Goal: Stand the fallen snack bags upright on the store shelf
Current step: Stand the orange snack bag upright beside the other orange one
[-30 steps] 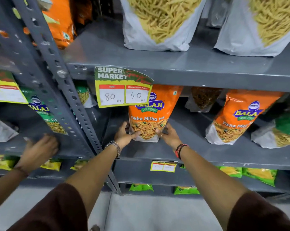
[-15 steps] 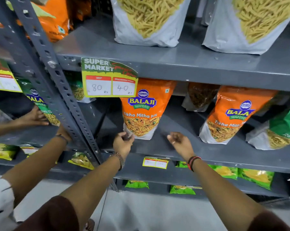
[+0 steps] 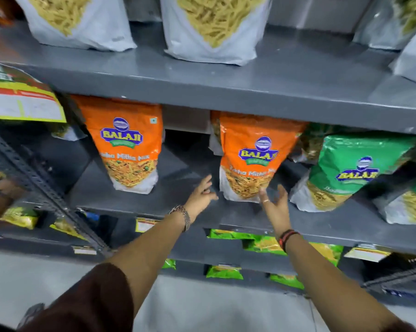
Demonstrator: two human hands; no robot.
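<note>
Two orange Balaji snack bags stand on the grey middle shelf point(image 3: 154, 202). The left orange bag point(image 3: 128, 144) stands upright by itself. The right orange bag point(image 3: 252, 159) leans slightly to the right. My left hand point(image 3: 202, 195) is open just left of its base, fingers spread, holding nothing. My right hand point(image 3: 274, 204) is open just below and right of its base, also empty. A green Balaji bag point(image 3: 345, 171) leans on the same shelf to the right.
White bags of yellow sticks point(image 3: 209, 27) stand on the upper shelf. Small green packets point(image 3: 262, 243) lie on the lower shelves. A price sign point(image 3: 22, 101) hangs at upper left, by a perforated steel upright point(image 3: 41, 188). Another person's hand point(image 3: 1, 195) reaches in at far left.
Both my hands let go of the left orange bag, which now stands upright, and moved right to either side of the second orange bag's base. The view shifted right.
</note>
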